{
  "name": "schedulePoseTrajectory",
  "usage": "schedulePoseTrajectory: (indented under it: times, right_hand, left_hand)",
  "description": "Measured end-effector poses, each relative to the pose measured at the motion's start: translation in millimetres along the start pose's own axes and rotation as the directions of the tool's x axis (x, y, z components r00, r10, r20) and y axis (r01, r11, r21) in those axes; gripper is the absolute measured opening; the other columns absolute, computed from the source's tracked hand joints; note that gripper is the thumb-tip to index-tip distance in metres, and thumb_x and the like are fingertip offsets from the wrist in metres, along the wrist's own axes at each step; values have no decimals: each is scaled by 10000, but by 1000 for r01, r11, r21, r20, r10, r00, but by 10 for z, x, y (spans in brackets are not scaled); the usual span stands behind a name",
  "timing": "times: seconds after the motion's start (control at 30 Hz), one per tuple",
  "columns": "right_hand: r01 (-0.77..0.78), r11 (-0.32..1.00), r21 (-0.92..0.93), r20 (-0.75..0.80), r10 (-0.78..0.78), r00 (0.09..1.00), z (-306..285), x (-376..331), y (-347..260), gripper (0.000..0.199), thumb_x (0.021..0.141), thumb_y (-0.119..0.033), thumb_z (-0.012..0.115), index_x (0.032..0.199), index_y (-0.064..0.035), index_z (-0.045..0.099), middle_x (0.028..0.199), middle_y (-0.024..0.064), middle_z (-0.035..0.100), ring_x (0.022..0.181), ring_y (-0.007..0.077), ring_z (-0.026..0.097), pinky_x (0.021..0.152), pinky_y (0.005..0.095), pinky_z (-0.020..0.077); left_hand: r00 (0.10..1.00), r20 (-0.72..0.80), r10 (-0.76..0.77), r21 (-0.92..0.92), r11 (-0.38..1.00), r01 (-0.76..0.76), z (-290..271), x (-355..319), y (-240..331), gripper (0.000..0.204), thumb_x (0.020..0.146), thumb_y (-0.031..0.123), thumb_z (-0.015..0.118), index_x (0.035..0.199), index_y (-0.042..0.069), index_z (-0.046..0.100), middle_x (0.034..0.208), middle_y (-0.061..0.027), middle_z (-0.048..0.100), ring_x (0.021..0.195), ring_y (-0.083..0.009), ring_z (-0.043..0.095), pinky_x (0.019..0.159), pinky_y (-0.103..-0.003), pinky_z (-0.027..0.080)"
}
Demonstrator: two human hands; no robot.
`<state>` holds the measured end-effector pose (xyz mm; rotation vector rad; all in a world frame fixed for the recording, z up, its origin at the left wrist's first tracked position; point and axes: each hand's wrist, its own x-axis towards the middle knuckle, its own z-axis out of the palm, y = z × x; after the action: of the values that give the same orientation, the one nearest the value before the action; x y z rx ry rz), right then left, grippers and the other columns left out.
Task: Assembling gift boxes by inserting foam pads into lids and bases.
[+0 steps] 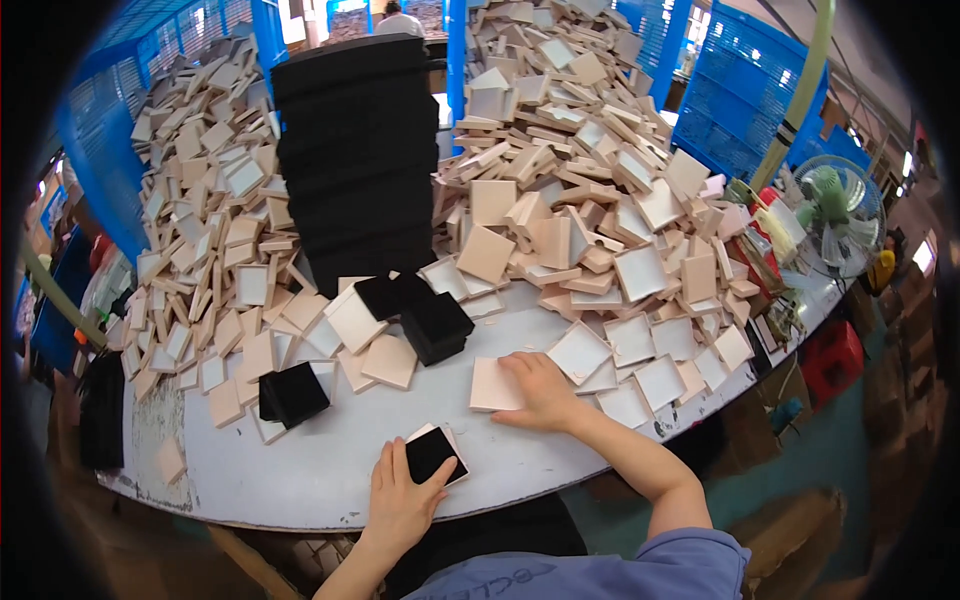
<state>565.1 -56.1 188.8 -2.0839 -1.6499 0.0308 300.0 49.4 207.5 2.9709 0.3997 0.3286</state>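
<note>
My left hand [400, 495] rests at the table's near edge, its thumb and fingers pressing on a small pink box tray [452, 442] with a black foam pad [430, 455] set in it. My right hand [540, 390] lies flat on a pale pink square box lid [492, 385] on the grey table [330, 450], fingers curled over its right edge. Loose black foam pads [435, 325] lie just beyond, and another black pad stack [290, 393] sits to the left.
Huge heaps of pink and white box halves [560, 170] cover the table's back and left [200, 220]. A tall stack of black pads [355, 160] stands at centre back. Blue crates [735, 90] and a green fan [835, 205] stand at the right.
</note>
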Motion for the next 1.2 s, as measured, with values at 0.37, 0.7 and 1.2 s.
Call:
schedulePoseTrajectory:
  times: [0.37,0.7,1.2]
  right_hand:
    - [443,811,382,42,-494,868,255,326,-648,635,667,-447,729,1163,-92,555,1199,216,496,1079,381,485,918,435,395]
    - [618,784,64,189,-618,764,210,125,-718,681,731,-502,644,1263,-104,499,1288,271,408,1142,403,433,961,480,345]
    - [328,943,-64,-228,-334,915,-18,1027,-249,572,743,-152,677,1252,0,466,1266,200,471,1154,359,439,972,436,322]
  left_hand:
    - [930,-337,-150,-552,831,-66,420,-110,-225,1078,631,198,816,1366,-58,70,1326,-295,289,1155,-414,416,973,-462,361]
    - [994,-87,-71,-236,971,49,217,-67,-212,928,657,420,750,1348,-19,314,1400,-309,225,1274,-467,276,996,-570,236]
    - [629,-515,-582,-461,807,369,40,-446,-1448,514,742,143,670,1184,-20,463,1206,-243,471,1123,-383,463,931,-435,381]
